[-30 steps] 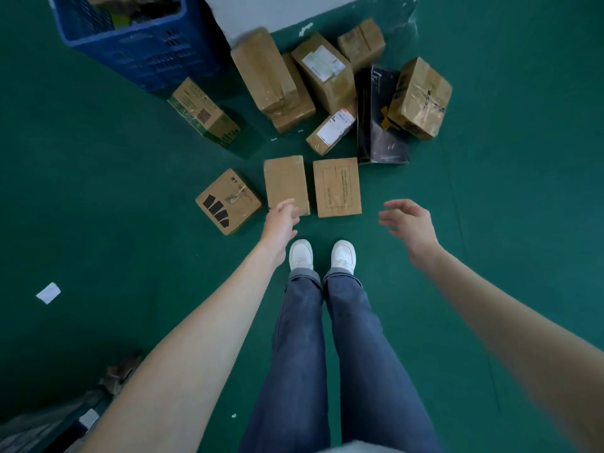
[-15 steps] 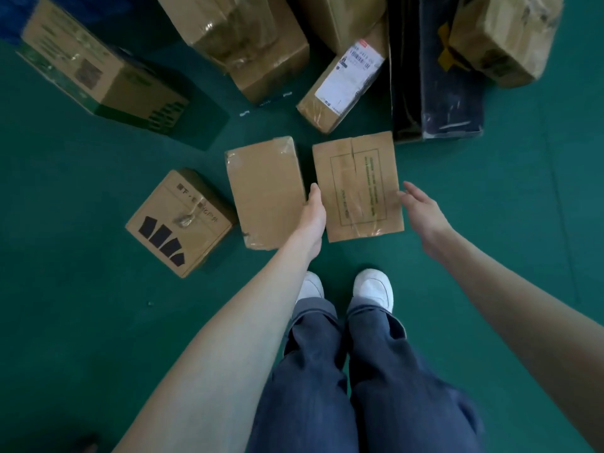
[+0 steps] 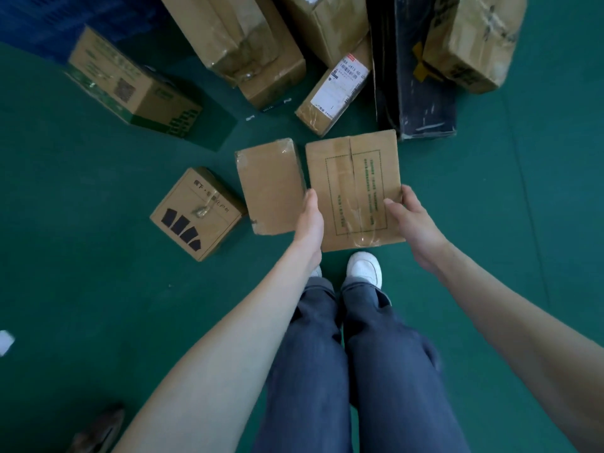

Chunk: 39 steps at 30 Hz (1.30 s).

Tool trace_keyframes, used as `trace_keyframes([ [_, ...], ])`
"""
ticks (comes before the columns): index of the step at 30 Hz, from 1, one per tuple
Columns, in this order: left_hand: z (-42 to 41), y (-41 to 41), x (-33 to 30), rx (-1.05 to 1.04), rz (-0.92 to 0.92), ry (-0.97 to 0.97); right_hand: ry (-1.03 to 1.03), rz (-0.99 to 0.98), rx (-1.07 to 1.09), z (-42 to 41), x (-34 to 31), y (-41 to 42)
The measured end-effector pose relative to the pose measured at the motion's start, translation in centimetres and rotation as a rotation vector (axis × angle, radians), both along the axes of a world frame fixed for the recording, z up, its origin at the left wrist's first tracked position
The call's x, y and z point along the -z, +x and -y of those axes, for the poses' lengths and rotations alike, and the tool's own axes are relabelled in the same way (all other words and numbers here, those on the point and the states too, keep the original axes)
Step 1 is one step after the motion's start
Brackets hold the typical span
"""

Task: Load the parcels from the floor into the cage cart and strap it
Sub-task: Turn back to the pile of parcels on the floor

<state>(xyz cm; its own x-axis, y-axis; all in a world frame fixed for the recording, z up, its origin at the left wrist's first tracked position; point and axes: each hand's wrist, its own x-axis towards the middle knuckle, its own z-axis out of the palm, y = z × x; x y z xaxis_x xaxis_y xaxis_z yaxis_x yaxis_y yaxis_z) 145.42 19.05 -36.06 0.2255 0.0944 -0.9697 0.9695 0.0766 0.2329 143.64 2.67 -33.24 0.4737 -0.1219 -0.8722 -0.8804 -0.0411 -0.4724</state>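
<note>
- Both hands have closed in on the printed box [image 3: 354, 191] since half a second ago.
- Left hand [image 3: 310, 220] grips its left edge; right hand [image 3: 410, 220] its right edge, thumb on top.
- It sits near the feet on the green floor [image 3: 98, 273], right of a plain box [image 3: 271, 186].

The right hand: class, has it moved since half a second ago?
Yes. The right hand has closed in leftward onto the box with green print, thumb now on its top.

1. A dark green floor [image 3: 98, 289] carries the parcels.
2. Directly on it lie a plain brown cardboard box [image 3: 269, 186], a square carton with black shapes [image 3: 196, 214] and a green-printed carton [image 3: 130, 89].
3. A white paper scrap [image 3: 5, 342] lies at the left edge.
</note>
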Motion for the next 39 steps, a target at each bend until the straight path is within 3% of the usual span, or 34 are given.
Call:
trace_keyframes([
  [10,-3.7,-5.0,-33.4,-0.072,0.138,-0.01,-0.004,0.105,-0.002,-1.6,-31.5,-5.7],
  [13,-5.1,-7.3,-40.0,-0.058,0.211,-0.026,-0.017,0.135,-0.012,-2.0,-37.8,-7.3],
  [23,-8.7,-15.0,-49.1,-0.172,0.322,-0.023,-0.007,0.221,-0.189,-4.0,-46.3,-12.0],
  [39,-7.7,-34.1,-52.2,-0.759,0.374,0.062,0.075,0.187,-0.738,-8.4,-49.8,-17.9],
])
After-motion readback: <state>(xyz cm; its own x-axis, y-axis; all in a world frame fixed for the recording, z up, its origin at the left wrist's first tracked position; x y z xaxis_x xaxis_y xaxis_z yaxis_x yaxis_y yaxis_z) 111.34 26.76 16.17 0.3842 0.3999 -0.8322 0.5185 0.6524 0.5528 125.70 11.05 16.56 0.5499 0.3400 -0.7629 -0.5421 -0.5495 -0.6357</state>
